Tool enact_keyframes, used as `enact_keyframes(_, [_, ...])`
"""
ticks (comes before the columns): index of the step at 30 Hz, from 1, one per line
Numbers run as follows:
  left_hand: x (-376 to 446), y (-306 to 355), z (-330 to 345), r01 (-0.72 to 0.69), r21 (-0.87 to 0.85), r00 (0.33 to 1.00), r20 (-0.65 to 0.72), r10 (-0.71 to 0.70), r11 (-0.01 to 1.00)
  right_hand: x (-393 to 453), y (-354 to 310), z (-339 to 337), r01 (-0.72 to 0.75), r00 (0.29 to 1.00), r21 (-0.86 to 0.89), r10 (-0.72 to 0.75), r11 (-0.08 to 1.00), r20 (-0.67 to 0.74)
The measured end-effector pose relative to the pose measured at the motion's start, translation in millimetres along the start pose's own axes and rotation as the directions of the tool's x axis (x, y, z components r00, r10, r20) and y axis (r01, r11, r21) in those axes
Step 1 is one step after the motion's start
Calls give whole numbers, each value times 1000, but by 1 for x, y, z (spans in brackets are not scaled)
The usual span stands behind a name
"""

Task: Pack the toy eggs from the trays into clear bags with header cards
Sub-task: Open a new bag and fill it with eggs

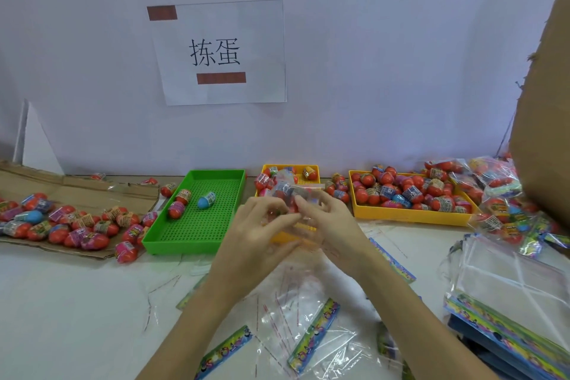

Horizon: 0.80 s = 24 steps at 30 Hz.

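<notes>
Both hands meet over the table's middle on one clear bag [288,194] with toy eggs inside. My left hand [262,228] pinches its lower left part. My right hand [327,219] grips its right side. Behind them a small yellow tray [313,168] holds a few eggs. To the left, a green tray [197,225] carries three eggs, one of them blue [206,200]. A large yellow tray [410,215] at the right is full of red eggs. Empty clear bags with colourful header cards [313,335] lie near me.
A flattened cardboard sheet [129,191] at the left bears many loose eggs. Filled bags [499,182] pile at the far right beside a tall cardboard box [546,120]. A stack of unused bags [509,290] sits at the right front. A paper sign [219,51] hangs on the wall.
</notes>
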<state>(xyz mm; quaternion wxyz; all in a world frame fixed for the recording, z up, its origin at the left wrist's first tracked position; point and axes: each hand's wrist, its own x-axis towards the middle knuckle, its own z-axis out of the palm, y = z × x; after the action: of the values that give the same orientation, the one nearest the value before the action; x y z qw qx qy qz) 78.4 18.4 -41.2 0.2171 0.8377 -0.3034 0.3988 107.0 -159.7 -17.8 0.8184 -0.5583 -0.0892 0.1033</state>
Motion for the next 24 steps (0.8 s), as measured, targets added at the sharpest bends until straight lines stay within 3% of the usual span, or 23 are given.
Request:
enact_keyframes(3, [0, 7, 2, 66, -88, 997, -29, -69, 994, 2, -4, -9, 13, 995, -9, -14, 1000, -98])
enact_keyframes(5, [1, 11, 3, 175, -113, 980, -79, -184, 978, 1, -9, -14, 36, 995, -9, -37, 999, -91])
enact_keyframes(8, [2, 11, 2, 374, -212, 918, -55, -393, 903, -1, -15, -17, 63, 991, -196, -84, 979, -103])
enact_keyframes(11, [2, 6, 0, 449, -249, 882, -32, -470, 858, 2, -17, -24, 161, 931, -240, -228, 957, -286])
enact_keyframes(13, [2, 6, -1, 445, -252, 885, -21, -464, 859, 4, -22, -34, 356, 771, -77, -339, 931, -539])
enact_keyframes(15, [2, 5, 0, 417, -268, 905, 35, -424, 868, 5, -28, -46, 519, 652, 100, -318, 849, -688])
enact_keyframes(17, [1, 4, 3, 375, -291, 926, 166, -340, 880, 8, -28, -53, 526, 653, 189, -251, 829, -715])
enact_keyframes(19, [-1, 5, 5, 345, -364, 914, 339, -222, 865, 11, -24, -51, 455, 677, 165, -220, 875, -702])
enact_keyframes(21, [-4, 6, 5, 366, -403, 842, 527, -114, 839, 12, -18, -46, 385, 708, 115, -213, 916, -674])
enact_keyframes(24, [-8, 6, 7, 351, -320, 688, 726, -11, 880, 13, -13, -41, 298, 757, 17, -225, 955, -613])
